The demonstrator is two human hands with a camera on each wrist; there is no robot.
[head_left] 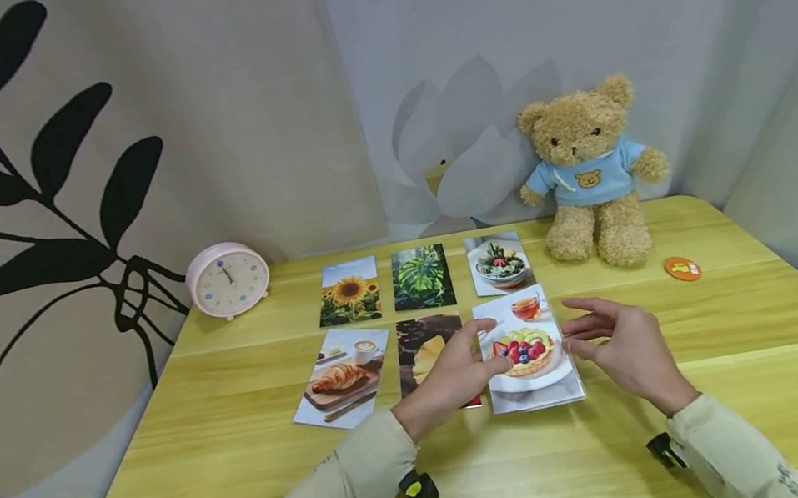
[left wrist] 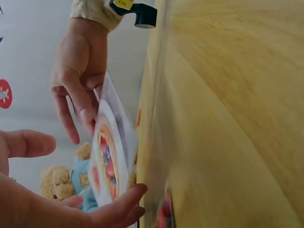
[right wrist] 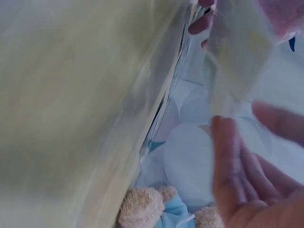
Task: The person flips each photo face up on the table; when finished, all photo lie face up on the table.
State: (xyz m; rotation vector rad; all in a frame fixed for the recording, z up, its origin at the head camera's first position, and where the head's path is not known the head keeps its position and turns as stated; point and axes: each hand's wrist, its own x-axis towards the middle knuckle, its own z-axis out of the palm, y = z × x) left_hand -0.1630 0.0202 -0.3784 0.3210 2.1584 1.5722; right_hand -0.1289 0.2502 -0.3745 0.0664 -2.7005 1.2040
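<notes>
My left hand [head_left: 457, 376] holds a small stack of picture cards [head_left: 534, 387] by its left side, tilted up over the table. On the top card is a fruit tart and a cup of tea. At the stack's right edge is my right hand [head_left: 627, 349], fingertips right at the edge, thumb and fingers apart in the right wrist view. Beneath my left wrist, a card with a yellow leaf [head_left: 413, 356] is partly hidden. A croissant card [head_left: 340, 379] lies left of it. Behind are a sunflower card [head_left: 347, 291], a green leaf card [head_left: 421, 277] and a succulent card [head_left: 499, 263].
A teddy bear [head_left: 589, 173] in a blue top sits at the back right, with a round orange disc [head_left: 682, 269] on the table [head_left: 752, 404] near it. The pink clock [head_left: 227, 280] stands at the back left corner. A printed curtain hangs behind.
</notes>
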